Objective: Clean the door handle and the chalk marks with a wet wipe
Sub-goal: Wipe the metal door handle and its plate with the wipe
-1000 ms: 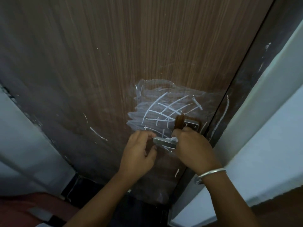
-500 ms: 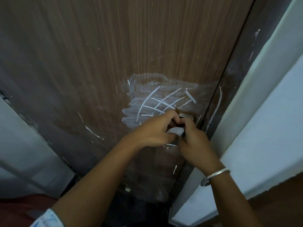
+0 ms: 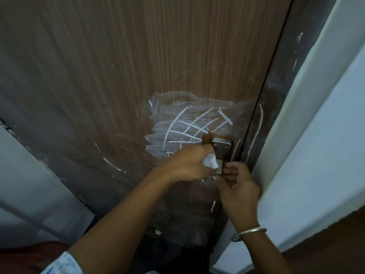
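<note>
White chalk marks (image 3: 189, 127), crossed lines over a smeared patch, cover the brown wooden door (image 3: 118, 66) just left of the metal door handle (image 3: 220, 144). My left hand (image 3: 187, 165) grips a crumpled white wet wipe (image 3: 269, 162) and presses it against the handle's lever below the screw plate. My right hand (image 3: 238, 184), with a metal bangle at the wrist, has its fingers and thumb curled round the lever's right side. Most of the lever is hidden by both hands.
A long chalk stroke (image 3: 259, 125) runs down the dark door frame (image 3: 284, 80) right of the handle. More short chalk streaks (image 3: 113, 165) lie lower left on the door. A pale wall edge (image 3: 316, 135) stands close on the right.
The wipe has gone from my right hand to my left hand. My left hand moved up onto the handle, and my right hand shifted to the right of the lever.
</note>
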The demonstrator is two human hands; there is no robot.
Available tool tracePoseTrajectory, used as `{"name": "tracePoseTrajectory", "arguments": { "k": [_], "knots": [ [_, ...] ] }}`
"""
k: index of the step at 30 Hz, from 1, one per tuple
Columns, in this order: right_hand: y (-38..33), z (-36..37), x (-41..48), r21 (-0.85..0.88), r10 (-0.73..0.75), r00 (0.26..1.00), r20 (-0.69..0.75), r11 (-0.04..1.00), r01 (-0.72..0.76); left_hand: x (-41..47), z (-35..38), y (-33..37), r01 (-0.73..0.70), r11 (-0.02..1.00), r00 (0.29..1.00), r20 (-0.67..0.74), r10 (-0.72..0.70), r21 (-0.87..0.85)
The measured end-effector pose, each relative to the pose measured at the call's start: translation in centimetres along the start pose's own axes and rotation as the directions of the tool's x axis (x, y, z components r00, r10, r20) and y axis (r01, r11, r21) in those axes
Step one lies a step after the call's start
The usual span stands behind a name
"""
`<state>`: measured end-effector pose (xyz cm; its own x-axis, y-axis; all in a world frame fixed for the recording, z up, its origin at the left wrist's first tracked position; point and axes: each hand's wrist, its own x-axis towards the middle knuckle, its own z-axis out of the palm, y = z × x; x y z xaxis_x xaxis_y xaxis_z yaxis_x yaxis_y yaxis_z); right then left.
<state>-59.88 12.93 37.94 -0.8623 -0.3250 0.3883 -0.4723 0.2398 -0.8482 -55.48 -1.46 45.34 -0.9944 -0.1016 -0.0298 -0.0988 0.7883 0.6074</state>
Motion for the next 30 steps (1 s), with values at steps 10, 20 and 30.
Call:
{"name": "tracePoseTrajectory", "arguments": {
  "k": [10, 20, 30],
  "knots": [
    [0.3, 0.5, -0.4, -0.122, -0.039, 0.999, 0.006, 0.992, 0.039, 0.3, 0.5, -0.1, 0.049, 0.999, 0.997, -0.054, -0.05, -0.019],
    [0.4, 0.5, -0.5, -0.171, -0.03, 0.999, 0.013, 0.985, 0.032, -0.2, 0.5, -0.7, 0.097, 0.995, 0.984, -0.145, -0.101, -0.036],
    [-0.5, 0.8, -0.4, -0.244, -0.081, 0.997, 0.01, 0.966, 0.081, 0.0, 1.6, 0.3, 0.119, 0.993, 0.978, -0.177, -0.115, 0.008]
  ]
}}
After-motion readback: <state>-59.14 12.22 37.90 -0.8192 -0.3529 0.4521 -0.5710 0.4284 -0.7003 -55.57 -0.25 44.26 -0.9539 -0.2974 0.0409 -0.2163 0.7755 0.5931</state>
